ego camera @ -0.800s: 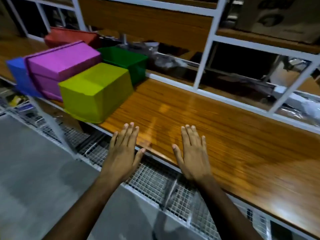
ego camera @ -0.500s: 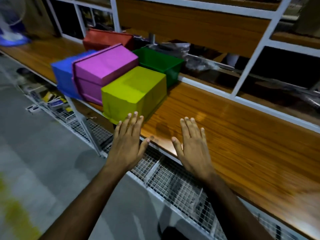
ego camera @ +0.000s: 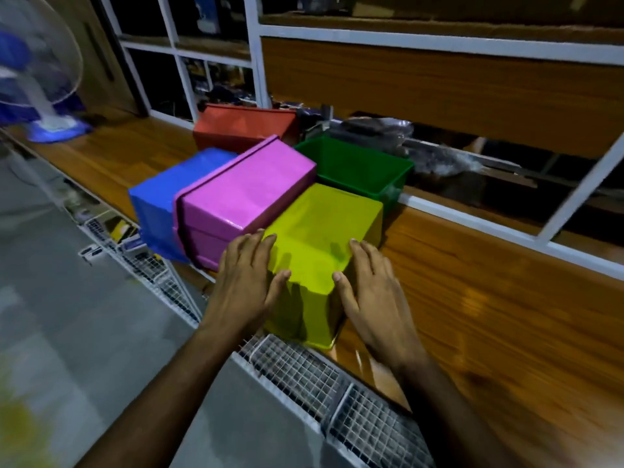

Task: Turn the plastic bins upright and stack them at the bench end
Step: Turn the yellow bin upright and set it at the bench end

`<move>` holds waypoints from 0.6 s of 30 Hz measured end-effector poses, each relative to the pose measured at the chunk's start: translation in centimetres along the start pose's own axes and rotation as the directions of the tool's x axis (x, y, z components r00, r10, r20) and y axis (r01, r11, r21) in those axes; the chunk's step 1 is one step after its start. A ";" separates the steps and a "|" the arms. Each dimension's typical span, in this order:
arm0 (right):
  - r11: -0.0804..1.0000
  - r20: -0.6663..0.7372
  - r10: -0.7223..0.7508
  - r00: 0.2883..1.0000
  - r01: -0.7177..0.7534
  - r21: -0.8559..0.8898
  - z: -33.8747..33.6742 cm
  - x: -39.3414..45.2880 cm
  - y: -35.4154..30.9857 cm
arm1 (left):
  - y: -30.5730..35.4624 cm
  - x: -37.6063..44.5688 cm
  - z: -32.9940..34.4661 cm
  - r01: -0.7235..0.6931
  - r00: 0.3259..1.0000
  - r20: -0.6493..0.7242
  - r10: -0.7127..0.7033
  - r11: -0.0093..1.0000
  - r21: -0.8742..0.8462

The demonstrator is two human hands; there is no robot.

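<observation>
A yellow-green bin (ego camera: 324,231) lies upside down at the front edge of the wooden bench (ego camera: 489,315). My left hand (ego camera: 246,282) presses flat against its left side and my right hand (ego camera: 371,292) against its right side, thumbs on the bottom face. To its left a pink bin (ego camera: 246,194) lies tipped on its side against an upside-down blue bin (ego camera: 162,201). Behind them a green bin (ego camera: 358,170) stands upright and a red bin (ego camera: 243,126) lies overturned.
A white metal shelf frame (ego camera: 472,228) runs along the back of the bench. A blue fan (ego camera: 37,79) stands at the far left end. Wire baskets (ego camera: 304,376) hang below the bench front, above a grey floor.
The view has swung left and closer to the bins. Both hands have moved from hovering over the bench edge onto the two sides of the yellow-green bin.
</observation>
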State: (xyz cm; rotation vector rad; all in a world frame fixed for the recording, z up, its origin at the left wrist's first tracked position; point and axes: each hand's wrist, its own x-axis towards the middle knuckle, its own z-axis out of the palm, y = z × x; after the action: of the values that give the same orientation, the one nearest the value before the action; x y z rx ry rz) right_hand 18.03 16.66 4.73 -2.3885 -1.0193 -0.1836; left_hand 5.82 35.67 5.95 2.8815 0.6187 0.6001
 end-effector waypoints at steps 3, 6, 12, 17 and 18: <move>0.997 -0.012 0.062 0.998 -0.062 0.036 0.5 2.1 -0.3 | -1.5 3.8 -0.3 -0.022 0.999 0.039 0.024 0.999 -0.036; 0.981 0.005 0.187 0.982 -0.187 0.059 1.5 3.5 -0.1 | -2.0 6.9 0.1 -0.128 0.986 0.108 0.127 0.992 0.000; 0.878 0.039 0.456 0.889 -0.457 0.144 4.0 6.3 -0.4 | -2.0 10.4 2.4 -0.250 0.936 0.231 0.266 0.963 -0.096; 0.808 -0.013 0.561 0.827 -0.544 0.226 4.9 7.4 -0.9 | -2.7 11.7 4.2 -0.241 0.930 0.255 0.263 0.964 -0.114; 0.800 -0.023 0.573 0.819 -0.553 0.231 5.1 7.5 -1.0 | -2.7 11.9 4.4 -0.238 0.930 0.258 0.262 0.964 -0.121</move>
State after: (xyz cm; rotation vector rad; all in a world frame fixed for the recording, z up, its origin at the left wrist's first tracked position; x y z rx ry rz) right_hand 22.23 24.62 3.20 -2.3404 -0.2296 0.0372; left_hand 16.54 42.90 5.56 2.9051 0.1817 0.2397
